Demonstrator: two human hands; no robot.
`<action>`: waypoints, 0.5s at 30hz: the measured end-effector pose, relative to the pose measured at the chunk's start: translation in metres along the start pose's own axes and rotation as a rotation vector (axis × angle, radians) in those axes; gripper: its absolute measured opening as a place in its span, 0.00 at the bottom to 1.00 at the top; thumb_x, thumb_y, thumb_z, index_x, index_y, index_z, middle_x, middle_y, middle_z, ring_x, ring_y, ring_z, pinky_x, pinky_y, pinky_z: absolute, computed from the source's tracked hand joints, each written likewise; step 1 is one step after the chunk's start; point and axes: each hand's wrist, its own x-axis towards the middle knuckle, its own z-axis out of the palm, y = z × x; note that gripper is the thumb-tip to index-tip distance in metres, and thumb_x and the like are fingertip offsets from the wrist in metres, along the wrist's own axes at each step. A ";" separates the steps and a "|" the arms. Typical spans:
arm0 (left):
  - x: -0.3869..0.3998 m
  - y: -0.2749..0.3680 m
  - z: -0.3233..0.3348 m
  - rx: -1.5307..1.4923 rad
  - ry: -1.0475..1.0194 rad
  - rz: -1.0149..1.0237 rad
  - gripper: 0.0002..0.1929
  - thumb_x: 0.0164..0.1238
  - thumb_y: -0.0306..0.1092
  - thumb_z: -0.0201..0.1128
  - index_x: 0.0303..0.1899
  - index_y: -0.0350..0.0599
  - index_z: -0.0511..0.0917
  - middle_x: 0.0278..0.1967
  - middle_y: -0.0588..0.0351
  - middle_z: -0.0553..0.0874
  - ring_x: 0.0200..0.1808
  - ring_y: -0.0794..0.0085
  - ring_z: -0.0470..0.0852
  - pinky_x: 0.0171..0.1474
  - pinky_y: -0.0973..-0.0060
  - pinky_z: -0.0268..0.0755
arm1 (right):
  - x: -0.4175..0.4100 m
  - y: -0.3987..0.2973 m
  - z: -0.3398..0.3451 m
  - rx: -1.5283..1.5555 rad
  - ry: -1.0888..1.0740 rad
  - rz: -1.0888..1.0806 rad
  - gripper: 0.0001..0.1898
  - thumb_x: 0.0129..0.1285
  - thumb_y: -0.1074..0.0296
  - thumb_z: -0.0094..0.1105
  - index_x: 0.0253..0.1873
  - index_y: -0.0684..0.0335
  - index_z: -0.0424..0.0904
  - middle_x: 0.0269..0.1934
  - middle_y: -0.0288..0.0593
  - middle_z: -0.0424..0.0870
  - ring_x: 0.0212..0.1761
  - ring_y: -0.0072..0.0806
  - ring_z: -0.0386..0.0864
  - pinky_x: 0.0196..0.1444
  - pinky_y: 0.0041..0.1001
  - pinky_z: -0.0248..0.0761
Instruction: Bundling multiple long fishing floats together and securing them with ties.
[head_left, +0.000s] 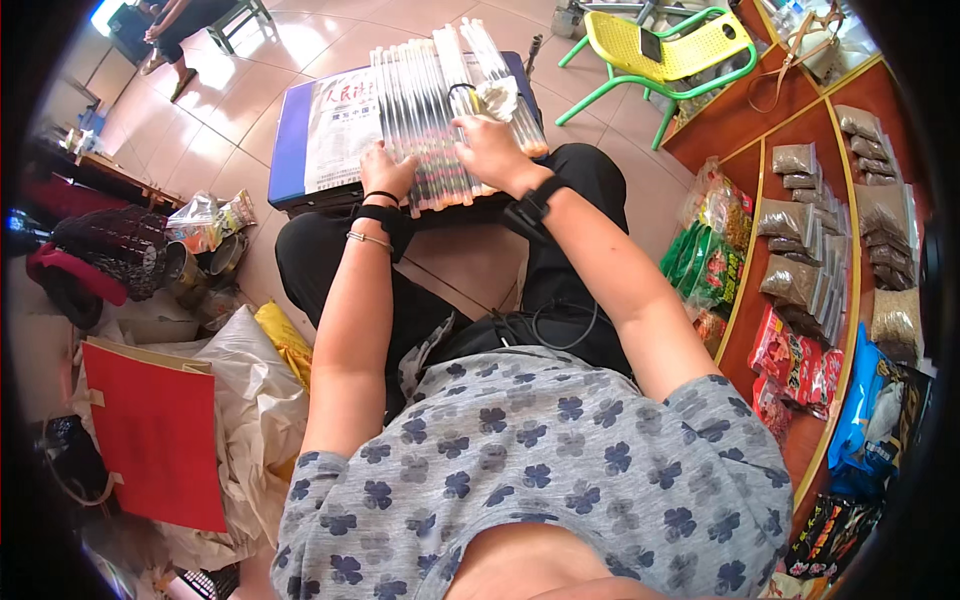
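Note:
A row of long, slender clear tubes (420, 127) with dark and coloured contents lies side by side on a newspaper (337, 142). Under the paper is a blue-topped box (292, 142) in front of my knees. My left hand (387, 171) rests at the row's left edge, thumb apart from the fingers. Over the right part of the row, my right hand (487, 154) has its fingertips at the tubes; whether it grips one is unclear. Just beyond it are a dark band (461, 90) and a crumpled whitish wrapping (498, 97). More tubes (487, 49) lie at the right.
A yellow chair (667, 49) with green legs holds a dark phone (650, 45). Wooden shelves (806, 150) with bagged goods stand at right. A red folder (157, 435) leans by white sacks (255, 382) at left. Another person's legs (176, 60) show at upper left.

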 end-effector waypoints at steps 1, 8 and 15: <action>0.000 0.000 0.000 0.003 0.005 0.001 0.38 0.51 0.43 0.73 0.62 0.30 0.72 0.57 0.32 0.79 0.61 0.46 0.77 0.65 0.61 0.69 | 0.009 -0.002 0.012 -0.008 -0.055 0.054 0.17 0.59 0.69 0.59 0.52 0.71 0.79 0.46 0.62 0.83 0.50 0.54 0.81 0.55 0.41 0.75; -0.002 -0.005 -0.006 -0.091 -0.030 -0.025 0.40 0.53 0.45 0.73 0.64 0.27 0.69 0.55 0.35 0.81 0.59 0.51 0.81 0.63 0.64 0.71 | 0.046 -0.005 0.054 -0.167 -0.310 0.325 0.21 0.56 0.64 0.63 0.48 0.77 0.78 0.43 0.65 0.84 0.51 0.54 0.83 0.56 0.41 0.76; -0.003 -0.007 -0.008 -0.172 -0.006 -0.050 0.38 0.51 0.42 0.72 0.62 0.27 0.71 0.56 0.32 0.80 0.61 0.47 0.78 0.66 0.63 0.69 | 0.061 -0.010 0.069 -0.247 -0.374 0.483 0.33 0.57 0.55 0.65 0.60 0.78 0.71 0.55 0.62 0.80 0.62 0.49 0.76 0.66 0.38 0.68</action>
